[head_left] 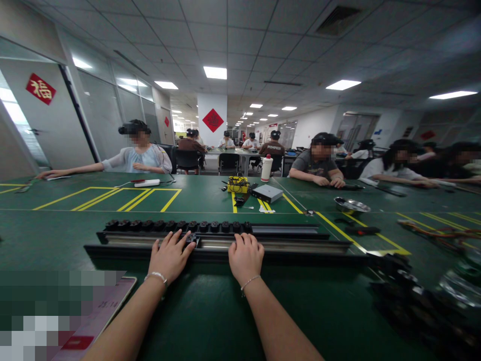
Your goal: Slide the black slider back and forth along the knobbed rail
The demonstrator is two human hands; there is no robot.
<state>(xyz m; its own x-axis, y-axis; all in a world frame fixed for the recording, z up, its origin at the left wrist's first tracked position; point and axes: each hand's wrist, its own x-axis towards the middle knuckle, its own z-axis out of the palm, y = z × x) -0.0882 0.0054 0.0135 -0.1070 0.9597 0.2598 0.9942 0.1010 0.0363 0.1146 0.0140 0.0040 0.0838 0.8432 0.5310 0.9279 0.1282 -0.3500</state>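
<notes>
A long black and silver rail (293, 238) lies across the green table in front of me, with a row of several small black round parts (176, 225) seated along its left half. My left hand (170, 255) rests on the rail's front edge with fingers spread flat. My right hand (246, 255) lies on the rail just to the right, fingers curled down over its edge; what they press on is hidden. Both wrists wear thin bracelets.
A phone (93, 316) lies at the near left. A heap of black parts (409, 296) sits at the right, beside a metal bowl (351, 204). A yellow box (238, 184), a grey box (267, 192) and a white bottle (266, 168) stand farther back. Other people sit at the table's far side.
</notes>
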